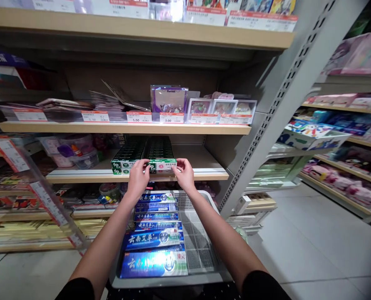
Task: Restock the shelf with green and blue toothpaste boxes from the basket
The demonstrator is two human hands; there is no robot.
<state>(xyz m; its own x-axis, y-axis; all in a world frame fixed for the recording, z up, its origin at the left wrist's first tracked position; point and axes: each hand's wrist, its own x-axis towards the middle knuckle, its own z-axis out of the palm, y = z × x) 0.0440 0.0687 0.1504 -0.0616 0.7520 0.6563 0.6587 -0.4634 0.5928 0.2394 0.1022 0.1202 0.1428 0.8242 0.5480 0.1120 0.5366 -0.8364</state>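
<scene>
A green-and-white toothpaste box (163,166) lies lengthwise at the front of the lower shelf, at the right-hand row. My left hand (139,177) pinches its left end, and my right hand (184,173) has its fingers closed about the right end. Left of it, more green-and-white boxes (120,167) are stacked in a row running back into the shelf. Behind the held box stretches a second row of dark green boxes (159,146). Below my hands, a grey plastic basket (215,278) holds several blue toothpaste boxes (154,263) along its left side.
Just above my hands runs a shelf (125,128) with price tags, packets and small clear cases (200,109). Plastic tubs (79,152) stand left on the lower shelf. A slotted metal upright (266,112) rises at right; beyond it are tiled floor (316,233) and another stocked rack.
</scene>
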